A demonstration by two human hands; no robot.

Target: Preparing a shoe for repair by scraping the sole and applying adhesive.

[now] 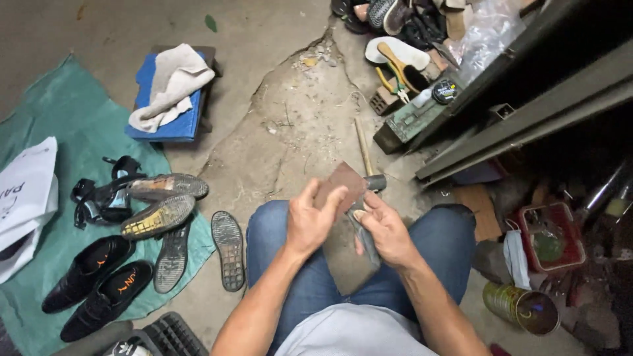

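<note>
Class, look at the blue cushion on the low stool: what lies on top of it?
A crumpled beige cloth lies on the blue cushion, draped over its right part. Whatever sits beneath the cloth is covered.

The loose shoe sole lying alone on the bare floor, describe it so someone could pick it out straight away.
Start at the green sheet spread over the floor on the left, where black dress shoes and worn shoes lie. Just off its right edge, on bare concrete beside the person's left knee, lies the loose sole. It is dark, gridded, and the only one entirely off the sheet.
</note>
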